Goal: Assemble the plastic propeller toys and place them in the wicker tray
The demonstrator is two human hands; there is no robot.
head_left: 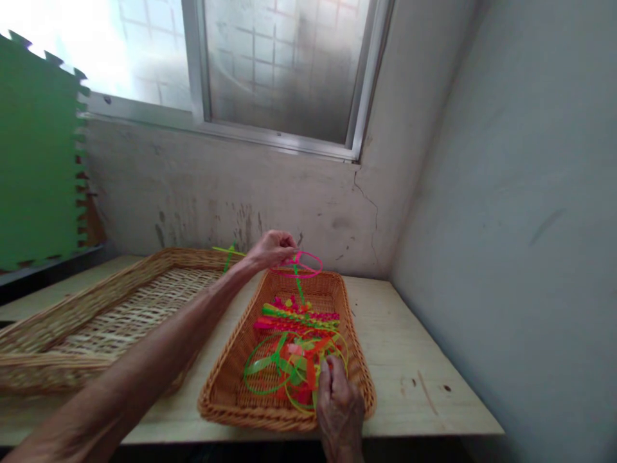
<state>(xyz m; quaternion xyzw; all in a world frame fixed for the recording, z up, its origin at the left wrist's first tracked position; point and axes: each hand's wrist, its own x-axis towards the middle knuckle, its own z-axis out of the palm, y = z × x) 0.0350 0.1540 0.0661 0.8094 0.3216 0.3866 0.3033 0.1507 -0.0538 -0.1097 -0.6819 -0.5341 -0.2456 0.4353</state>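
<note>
A wicker tray (91, 299) lies beside the orange basket (219, 360).

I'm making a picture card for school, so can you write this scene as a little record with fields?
Up high: left hand holding a pink plastic loop
Down low: right hand at green and yellow plastic loops
Container: orange wicker basket, with the loops in it
Beside it: pale wicker tray
Surface: wooden table
Behind: frosted window
</note>
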